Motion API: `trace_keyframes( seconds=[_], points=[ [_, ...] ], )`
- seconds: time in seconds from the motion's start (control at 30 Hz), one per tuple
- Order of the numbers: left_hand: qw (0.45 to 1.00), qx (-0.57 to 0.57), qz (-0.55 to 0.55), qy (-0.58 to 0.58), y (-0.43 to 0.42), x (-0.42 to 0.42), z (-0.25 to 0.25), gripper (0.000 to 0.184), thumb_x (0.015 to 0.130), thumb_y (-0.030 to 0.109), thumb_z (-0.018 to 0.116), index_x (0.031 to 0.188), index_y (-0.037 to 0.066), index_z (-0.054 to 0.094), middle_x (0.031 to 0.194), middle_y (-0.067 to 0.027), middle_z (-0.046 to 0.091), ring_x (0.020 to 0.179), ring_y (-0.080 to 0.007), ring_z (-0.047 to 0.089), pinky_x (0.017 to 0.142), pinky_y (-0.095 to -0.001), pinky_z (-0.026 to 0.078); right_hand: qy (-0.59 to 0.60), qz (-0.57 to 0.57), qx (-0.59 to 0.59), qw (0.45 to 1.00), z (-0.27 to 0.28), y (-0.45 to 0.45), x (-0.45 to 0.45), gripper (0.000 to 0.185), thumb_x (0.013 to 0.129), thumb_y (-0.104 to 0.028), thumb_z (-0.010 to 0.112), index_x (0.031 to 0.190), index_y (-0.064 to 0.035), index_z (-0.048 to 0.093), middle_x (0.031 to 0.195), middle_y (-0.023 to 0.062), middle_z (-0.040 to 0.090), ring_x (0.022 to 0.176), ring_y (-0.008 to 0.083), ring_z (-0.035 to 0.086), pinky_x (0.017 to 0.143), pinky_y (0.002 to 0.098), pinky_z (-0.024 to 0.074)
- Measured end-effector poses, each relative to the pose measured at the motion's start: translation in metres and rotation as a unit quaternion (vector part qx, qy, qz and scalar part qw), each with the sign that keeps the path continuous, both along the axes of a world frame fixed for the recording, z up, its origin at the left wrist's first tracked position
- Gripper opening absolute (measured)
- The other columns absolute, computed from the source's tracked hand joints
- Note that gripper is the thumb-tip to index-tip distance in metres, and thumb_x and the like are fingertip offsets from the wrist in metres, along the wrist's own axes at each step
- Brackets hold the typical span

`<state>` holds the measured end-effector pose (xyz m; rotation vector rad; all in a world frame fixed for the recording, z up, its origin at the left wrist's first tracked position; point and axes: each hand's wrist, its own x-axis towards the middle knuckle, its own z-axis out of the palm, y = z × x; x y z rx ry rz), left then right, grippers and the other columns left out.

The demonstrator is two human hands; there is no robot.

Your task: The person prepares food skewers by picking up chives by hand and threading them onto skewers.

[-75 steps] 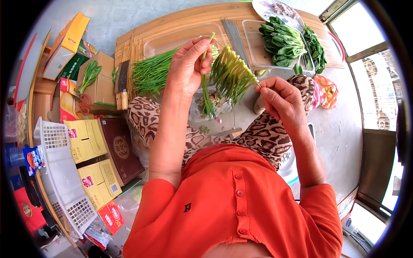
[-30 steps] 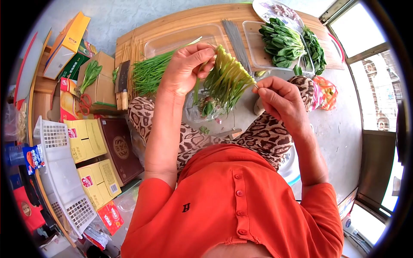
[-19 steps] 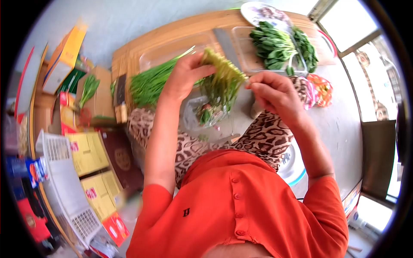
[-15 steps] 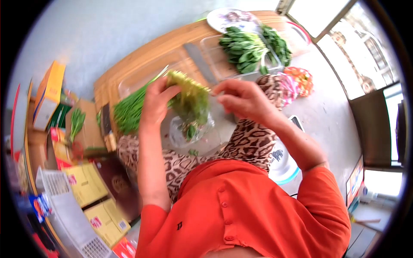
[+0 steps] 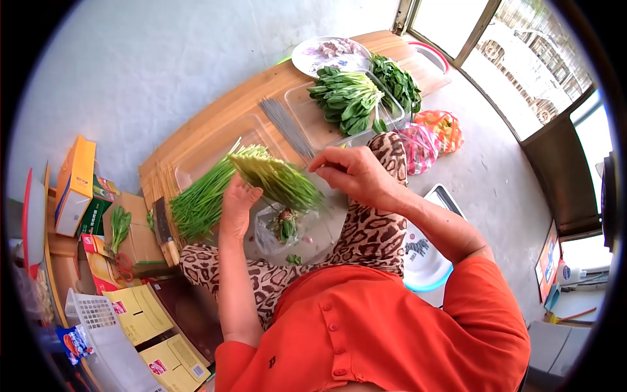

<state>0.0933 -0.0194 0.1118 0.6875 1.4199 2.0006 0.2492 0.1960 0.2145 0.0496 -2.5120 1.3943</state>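
Observation:
A skewered row of folded green stalks [image 5: 277, 181] hangs above the floor, its leafy ends pointing right. My left hand [image 5: 240, 204] is closed at the lower left of this row and grips it. My right hand [image 5: 356, 173] has its fingers pinched near the metal skewers; what it holds, if anything, is too small to make out. Long loose green stalks [image 5: 202, 206] lie on the wooden table [image 5: 196, 122] behind my left hand. Below the skewered row sits a clear plastic bag [image 5: 271, 232] with scraps in it.
Thin metal skewers [image 5: 285, 126] lie beside a clear tray of leafy greens [image 5: 346, 98]. A plate of meat [image 5: 332, 55] stands behind. A cleaver [image 5: 163, 225] rests at the left, near boxes [image 5: 75, 186]. Bags [image 5: 418, 147] and a basin [image 5: 424, 255] are at the right.
The view has swung, so the table appears lower and further left. The loose stalk once in my left hand is gone from it. The skewered row has tilted, and my right hand has come off its end.

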Motion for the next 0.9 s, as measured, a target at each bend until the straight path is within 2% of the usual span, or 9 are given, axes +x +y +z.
trace_keyframes(
  seconds=[0.1,0.13,0.2,0.23,0.33,0.5,0.67,0.73,0.9],
  points=[
    [0.977,-0.07,0.177,0.1,-0.001,0.009,-0.022,0.049,0.084,0.017,0.069,0.125,0.0,0.049,0.119,-0.0103,0.058,0.112,-0.0206,0.053,0.099,-0.0329,0.038,-0.027,-0.008,-0.061,0.998,0.0,0.007,-0.005,0.013,0.088,-0.009,0.056,0.096,-0.0012,0.062,0.065,0.0011,0.055,0.06,0.0069,0.05,0.055,0.0236,0.0417],
    [0.976,-0.072,0.176,0.102,-0.003,0.013,-0.028,0.049,0.084,0.017,0.069,0.125,0.0,0.049,0.119,-0.0103,0.058,0.112,-0.0206,0.053,0.099,-0.0329,0.038,-0.033,-0.013,-0.092,0.995,-0.001,0.01,-0.007,0.013,0.089,-0.01,0.056,0.096,-0.001,0.062,0.065,-0.0008,0.054,0.061,0.005,0.049,0.055,0.0223,0.041],
    [0.947,-0.102,0.293,0.081,-0.006,0.026,-0.033,0.035,0.088,0.014,0.064,0.118,-0.001,0.055,0.113,-0.0089,0.06,0.105,-0.0176,0.056,0.093,-0.0298,0.042,-0.028,-0.015,-0.12,0.992,-0.003,0.011,-0.012,0.014,0.089,-0.011,0.055,0.096,-0.0001,0.062,0.066,-0.0014,0.054,0.062,0.005,0.05,0.056,0.0215,0.0407],
    [0.937,-0.118,0.311,0.108,-0.007,0.034,-0.033,0.023,0.09,0.01,0.059,0.11,-0.002,0.059,0.105,-0.0069,0.061,0.095,-0.0135,0.058,0.084,-0.0259,0.045,-0.012,-0.015,-0.147,0.989,-0.005,0.01,-0.014,0.015,0.087,-0.009,0.055,0.095,0.0016,0.062,0.066,0.0015,0.056,0.062,0.0068,0.052,0.056,0.0232,0.0429],
    [0.952,-0.132,0.25,0.119,-0.003,0.061,-0.028,0.018,0.091,0.008,0.057,0.105,-0.002,0.06,0.098,-0.0044,0.061,0.086,-0.0108,0.058,0.079,-0.0241,0.046,0.005,-0.016,-0.212,0.977,-0.011,0.003,-0.02,0.014,0.086,-0.008,0.054,0.093,0.0033,0.061,0.066,0.0049,0.058,0.061,0.0082,0.054,0.056,0.0254,0.0454],
    [0.962,-0.166,0.167,0.141,-0.003,0.089,-0.038,0.016,0.091,0.007,0.057,0.102,-0.002,0.062,0.091,-0.0051,0.063,0.074,-0.0102,0.059,0.068,-0.0221,0.046,0.047,-0.006,-0.203,0.978,-0.018,-0.005,-0.027,0.013,0.086,-0.008,0.055,0.092,0.002,0.061,0.066,0.006,0.059,0.06,0.0094,0.055,0.056,0.0265,0.0459],
    [0.965,-0.176,0.147,0.124,-0.018,0.093,-0.054,0.015,0.09,0.005,0.056,0.101,-0.003,0.063,0.089,-0.0042,0.061,0.073,-0.0098,0.06,0.068,-0.0217,0.047,0.056,-0.02,-0.197,0.979,-0.028,0.003,-0.028,0.014,0.086,-0.008,0.054,0.092,0.0022,0.061,0.068,0.0069,0.061,0.062,0.0104,0.057,0.058,0.0272,0.0468],
    [0.966,-0.18,0.156,0.1,-0.02,0.093,-0.055,0.015,0.091,0.008,0.056,0.1,-0.001,0.063,0.087,-0.0042,0.063,0.072,-0.0093,0.06,0.065,-0.0215,0.048,0.038,-0.018,-0.203,0.978,-0.028,0.006,-0.027,0.015,0.088,-0.008,0.055,0.097,0.0006,0.063,0.071,0.0016,0.059,0.066,0.0062,0.054,0.059,0.0218,0.045],
    [0.971,-0.192,0.112,0.089,0.0,0.092,-0.045,0.016,0.091,0.009,0.056,0.102,0.0,0.063,0.088,-0.0024,0.064,0.071,-0.0084,0.059,0.063,-0.0204,0.045,0.069,-0.006,-0.24,0.968,-0.045,-0.006,-0.041,0.012,0.088,-0.007,0.055,0.095,0.0003,0.062,0.073,0.0017,0.061,0.067,0.0073,0.056,0.058,0.022,0.0445]
  ],
)
